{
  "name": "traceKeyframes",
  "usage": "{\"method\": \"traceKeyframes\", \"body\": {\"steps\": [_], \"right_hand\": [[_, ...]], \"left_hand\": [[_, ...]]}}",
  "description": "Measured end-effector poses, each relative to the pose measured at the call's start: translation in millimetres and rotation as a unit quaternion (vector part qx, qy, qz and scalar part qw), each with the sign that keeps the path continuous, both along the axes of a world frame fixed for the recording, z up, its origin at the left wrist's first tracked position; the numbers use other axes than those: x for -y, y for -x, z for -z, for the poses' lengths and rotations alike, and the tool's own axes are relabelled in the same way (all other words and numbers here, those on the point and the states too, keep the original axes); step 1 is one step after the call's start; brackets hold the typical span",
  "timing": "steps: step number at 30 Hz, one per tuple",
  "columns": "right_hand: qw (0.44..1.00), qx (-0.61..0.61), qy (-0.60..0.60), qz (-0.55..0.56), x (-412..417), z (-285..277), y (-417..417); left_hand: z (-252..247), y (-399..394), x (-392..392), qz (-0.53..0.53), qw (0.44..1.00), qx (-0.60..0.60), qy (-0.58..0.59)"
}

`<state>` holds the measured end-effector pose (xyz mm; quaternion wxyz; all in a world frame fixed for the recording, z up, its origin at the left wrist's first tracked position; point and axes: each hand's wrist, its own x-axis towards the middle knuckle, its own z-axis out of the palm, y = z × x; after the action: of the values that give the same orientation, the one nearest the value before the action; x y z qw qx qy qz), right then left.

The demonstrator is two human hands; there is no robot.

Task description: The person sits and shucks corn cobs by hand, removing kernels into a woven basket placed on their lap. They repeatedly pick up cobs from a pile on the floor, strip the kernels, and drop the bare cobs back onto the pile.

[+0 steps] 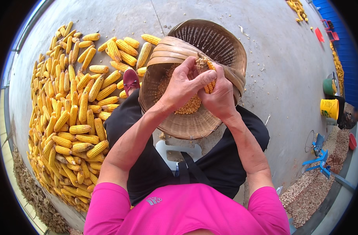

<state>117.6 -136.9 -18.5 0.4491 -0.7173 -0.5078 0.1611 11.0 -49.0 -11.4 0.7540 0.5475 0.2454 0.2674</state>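
Both of my hands grip one partly bare corn cob (209,77) above a round woven bamboo basket (190,129). My left hand (186,83) presses its thumb against the kernels, while my right hand (218,94) wraps the cob from the other side. Loose yellow kernels (190,106) lie in the basket's bottom, and shelled cobs (164,83), partly hidden by my left hand, show along its inner side. A broad bamboo band (179,48) arches across the basket under the cob. Behind it the far part of the woven wall (211,32) shows dark inside.
A large heap of corn ears (70,123) spreads over the concrete floor (273,73) at left, reaching my shoe (131,80). Between my knees is a pale plastic stool (164,149). Along the right stand a yellow bucket (328,108), a blue stool (318,161) and a spread of small pale items (305,194).
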Motion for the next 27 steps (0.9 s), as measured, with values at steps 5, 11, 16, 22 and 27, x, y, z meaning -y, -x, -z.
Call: {"method": "traceKeyframes", "body": {"steps": [5, 11, 16, 22, 27], "right_hand": [[1.000, -0.003, 0.015, -0.006, 0.3, -2.0, 0.2], [0.956, -0.287, 0.053, -0.031, 1.2, -12.4, -8.2], [0.972, -0.231, 0.025, -0.025, -1.2, -12.3, -4.0], [0.969, -0.205, 0.018, -0.139, 1.6, -13.8, -10.5], [0.926, -0.354, -0.016, -0.133, 2.9, -32.6, -15.1]], "left_hand": [[-1.8, 2.1, -1.6, 0.022, 0.999, 0.014, 0.038], [-8.1, 4.6, -6.8, 0.026, 0.996, 0.020, 0.082], [14.8, 0.8, -1.0, 0.035, 0.991, -0.084, -0.102], [-5.0, 7.7, -2.5, 0.049, 0.980, 0.069, 0.180], [-5.8, 10.8, -8.2, 0.095, 0.982, 0.097, 0.130]]}}
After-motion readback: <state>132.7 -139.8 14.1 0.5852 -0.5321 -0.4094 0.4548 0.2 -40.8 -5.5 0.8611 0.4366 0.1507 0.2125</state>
